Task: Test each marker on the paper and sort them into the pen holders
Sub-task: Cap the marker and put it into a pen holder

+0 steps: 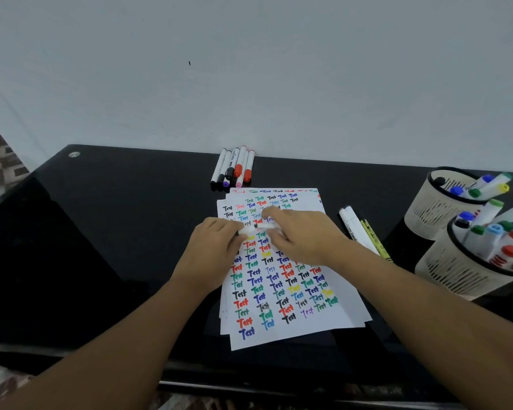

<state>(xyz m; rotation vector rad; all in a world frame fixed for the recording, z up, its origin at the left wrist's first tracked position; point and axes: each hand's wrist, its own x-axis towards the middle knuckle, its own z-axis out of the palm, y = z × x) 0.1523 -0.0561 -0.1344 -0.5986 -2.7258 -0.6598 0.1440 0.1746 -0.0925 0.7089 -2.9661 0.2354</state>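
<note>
Marker: slim white-barrelled marker pen point(261, 226) lies left-right above the white paper sheet point(282, 279).
Grip: right hand point(302, 238) pinches barrel; left hand point(219, 247) pinches what is probably its white cap point(247, 229).

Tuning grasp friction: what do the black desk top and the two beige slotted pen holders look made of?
Black desk top: likely glass or gloss lacquer; it shows mirror-like reflections. Beige slotted pen holders: probably matte moulded plastic, with even cut slots and dark rims.
</note>
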